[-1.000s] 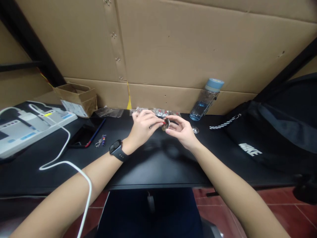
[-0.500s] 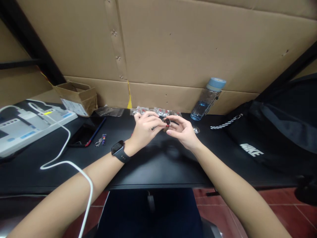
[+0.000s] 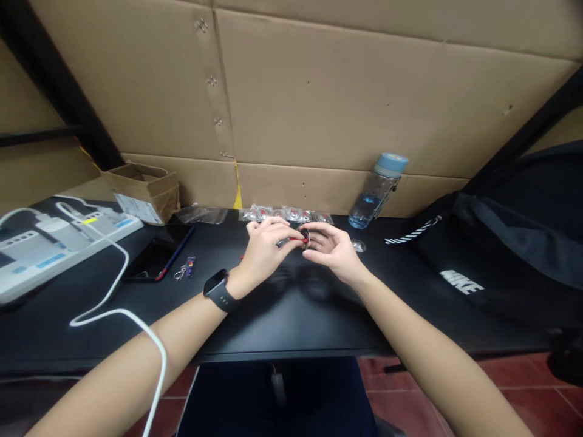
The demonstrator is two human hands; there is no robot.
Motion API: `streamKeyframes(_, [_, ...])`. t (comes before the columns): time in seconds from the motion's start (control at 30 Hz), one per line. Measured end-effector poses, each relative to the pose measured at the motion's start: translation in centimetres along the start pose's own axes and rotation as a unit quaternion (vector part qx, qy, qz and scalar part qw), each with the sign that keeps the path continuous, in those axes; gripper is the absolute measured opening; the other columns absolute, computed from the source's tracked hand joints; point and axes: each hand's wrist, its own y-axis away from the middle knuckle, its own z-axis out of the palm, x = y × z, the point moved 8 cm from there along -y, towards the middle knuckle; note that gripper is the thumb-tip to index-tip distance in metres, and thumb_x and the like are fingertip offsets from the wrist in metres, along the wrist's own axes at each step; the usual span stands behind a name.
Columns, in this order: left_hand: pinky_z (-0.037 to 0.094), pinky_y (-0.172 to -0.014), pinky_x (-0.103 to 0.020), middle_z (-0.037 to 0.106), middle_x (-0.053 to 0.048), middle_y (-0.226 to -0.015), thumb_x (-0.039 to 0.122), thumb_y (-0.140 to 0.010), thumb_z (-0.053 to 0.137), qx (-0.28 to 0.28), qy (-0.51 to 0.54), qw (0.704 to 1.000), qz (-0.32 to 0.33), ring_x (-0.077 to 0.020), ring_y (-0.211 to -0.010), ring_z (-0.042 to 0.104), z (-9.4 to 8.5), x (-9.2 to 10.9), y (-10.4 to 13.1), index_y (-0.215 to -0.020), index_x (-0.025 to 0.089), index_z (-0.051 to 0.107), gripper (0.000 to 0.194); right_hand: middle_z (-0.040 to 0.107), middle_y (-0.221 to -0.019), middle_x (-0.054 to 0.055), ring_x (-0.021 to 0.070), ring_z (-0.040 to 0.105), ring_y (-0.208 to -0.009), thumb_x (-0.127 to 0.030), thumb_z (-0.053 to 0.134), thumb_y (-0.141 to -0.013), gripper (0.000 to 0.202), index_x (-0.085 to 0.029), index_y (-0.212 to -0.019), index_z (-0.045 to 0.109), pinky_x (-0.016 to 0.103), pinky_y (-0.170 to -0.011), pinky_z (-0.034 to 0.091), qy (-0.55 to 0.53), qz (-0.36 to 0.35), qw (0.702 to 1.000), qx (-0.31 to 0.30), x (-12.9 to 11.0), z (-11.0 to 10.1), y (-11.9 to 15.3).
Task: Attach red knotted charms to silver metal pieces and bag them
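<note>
Over the black desk, my right hand (image 3: 334, 250) is closed round the edge of a small round metallic piece (image 3: 306, 237) with red at its middle. My left hand (image 3: 269, 243) meets it from the left, its fingers pinched on a thin red item (image 3: 297, 239) that reaches the round piece; the item's far end is hidden by the fingers. Behind the hands lie several small clear packets (image 3: 296, 213) with red bits inside. A small clear round piece (image 3: 359, 245) rests on the desk just right of my right hand.
A blue-capped bottle (image 3: 376, 194) stands at the back right, beside a black bag (image 3: 496, 267) with a striped strap. On the left are a power strip (image 3: 50, 243) with a white cable, an open cardboard box (image 3: 150, 191), a phone (image 3: 157, 255) and a keyring (image 3: 184, 268).
The view has tilted slightly upward. The round piece has turned more edge-on between my hands, and more of the thin red item shows at my left fingertips.
</note>
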Motion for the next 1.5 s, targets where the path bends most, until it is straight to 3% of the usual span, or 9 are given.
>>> streamKeyframes(0.2, [0.028, -0.083, -0.043, 0.075, -0.003, -0.101, 0.039, -0.098, 0.062, 0.005, -0.034, 0.999, 0.017, -0.0247, -0.107, 0.059, 0.3, 0.3, 0.1, -0.093, 0.029, 0.075, 0.018, 0.069, -0.124, 0.007, 0.0269, 0.066, -0.116, -0.032, 0.091, -0.067, 0.058, -0.028, -0.120, 0.067, 0.043, -0.099, 0.057, 0.032, -0.024, 0.999, 0.010, -0.3, -0.1, 0.0])
streamKeyframes(0.47, [0.025, -0.086, -0.046, 0.075, -0.006, -0.104, 0.033, -0.102, 0.055, 0.014, -0.118, 0.987, 0.110, -0.0265, -0.113, 0.057, 0.2, 1.3, 0.4, -0.096, 0.025, 0.072, 0.020, 0.070, -0.124, 0.008, 0.0266, 0.068, -0.113, -0.031, 0.091, -0.067, 0.059, -0.028, -0.121, 0.066, 0.042, -0.093, 0.058, 0.063, -0.041, 0.997, 0.027, -0.5, -0.3, 0.1])
streamKeyframes(0.67, [0.025, -0.085, -0.046, 0.075, -0.007, -0.105, 0.028, -0.103, 0.054, 0.004, -0.152, 0.980, 0.130, -0.0268, -0.113, 0.056, 0.4, 1.6, 0.4, -0.092, 0.023, 0.069, 0.020, 0.072, -0.124, 0.008, 0.0268, 0.067, -0.117, -0.029, 0.092, -0.067, 0.061, -0.028, -0.122, 0.065, 0.040, -0.092, 0.058, 0.090, -0.056, 0.994, 0.022, -0.9, -0.2, 0.1])
streamKeyframes(0.83, [0.024, -0.082, -0.044, 0.075, -0.005, -0.100, 0.025, -0.102, 0.055, 0.010, -0.157, 0.978, 0.134, -0.0252, -0.108, 0.059, 0.3, 2.1, 0.5, -0.088, 0.021, 0.068, 0.019, 0.074, -0.118, 0.009, 0.0252, 0.072, -0.103, -0.032, 0.093, -0.064, 0.045, -0.023, -0.103, 0.071, 0.037, -0.084, 0.059, 0.115, -0.048, 0.992, 0.027, -0.9, -0.4, -0.1])
streamKeyframes(1.07, [0.024, -0.084, -0.044, 0.075, -0.002, -0.091, 0.023, -0.098, 0.061, 0.056, -0.109, 0.987, 0.105, -0.0228, -0.103, 0.062, -0.4, 2.1, 0.5, -0.081, 0.022, 0.071, 0.019, 0.076, -0.105, 0.009, 0.0214, 0.073, -0.089, -0.032, 0.092, -0.066, 0.044, -0.020, -0.102, 0.071, 0.036, -0.079, 0.059, 0.103, -0.038, 0.993, 0.035, -1.4, -0.3, 0.1])
streamKeyframes(1.3, [0.027, -0.087, -0.044, 0.074, -0.001, -0.086, 0.025, -0.093, 0.066, 0.067, -0.054, 0.995, 0.049, -0.0223, -0.099, 0.063, -0.7, 1.6, 0.5, -0.082, 0.024, 0.073, 0.013, 0.076, -0.106, 0.009, 0.0209, 0.072, -0.088, -0.032, 0.093, -0.065, 0.046, -0.020, -0.103, 0.069, 0.036, -0.079, 0.059, 0.089, -0.033, 0.995, 0.038, -1.2, -0.3, 0.1])
streamKeyframes(1.5, [0.038, -0.083, -0.038, 0.073, -0.001, -0.089, 0.025, -0.089, 0.069, -0.020, 0.083, 0.996, -0.036, -0.0216, -0.094, 0.063, 0.4, -0.1, 0.0, -0.082, 0.023, 0.075, 0.009, 0.075, -0.116, 0.011, 0.0242, 0.072, -0.098, -0.031, 0.094, -0.062, 0.048, -0.021, -0.100, 0.068, 0.036, -0.079, 0.057, 0.110, -0.051, 0.992, 0.020, -1.7, -0.5, -0.1])
